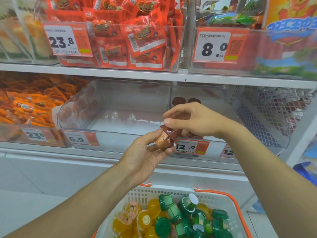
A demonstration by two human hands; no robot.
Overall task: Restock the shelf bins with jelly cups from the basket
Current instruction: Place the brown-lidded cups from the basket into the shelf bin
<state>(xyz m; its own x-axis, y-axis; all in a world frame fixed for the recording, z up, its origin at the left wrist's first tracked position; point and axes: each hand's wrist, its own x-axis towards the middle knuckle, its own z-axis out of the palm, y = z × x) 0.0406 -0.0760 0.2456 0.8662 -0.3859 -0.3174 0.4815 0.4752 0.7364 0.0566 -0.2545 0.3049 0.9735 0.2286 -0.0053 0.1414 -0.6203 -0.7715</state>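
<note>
Brown cup (pixel 165 140) sat gripped in my left hand (pixel 145 156), in front of bin (pixel 257 145) tagged 12.0; my right hand (pixel 193 121) reached over it, fingers curled, pinching another brown cup there, I judged. Step: sorting brown cups into that bin. Next: drop cup in behind tag (pixel 191 147). Basket (pixel 221 196) below held yellow and green cups. Other tags read 6.9, 23.8, 8.0

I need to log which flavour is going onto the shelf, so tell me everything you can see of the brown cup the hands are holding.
The brown jelly cup is a small plastic-looking cup with a wide dark-brown rim and a lighter tan body bearing a small printed label. It lies tilted, rim up and left, before the clear bin with the 12.0 tag. The left hand pinches its body; the right hand grips it from above. Its text is too small to read.
</note>
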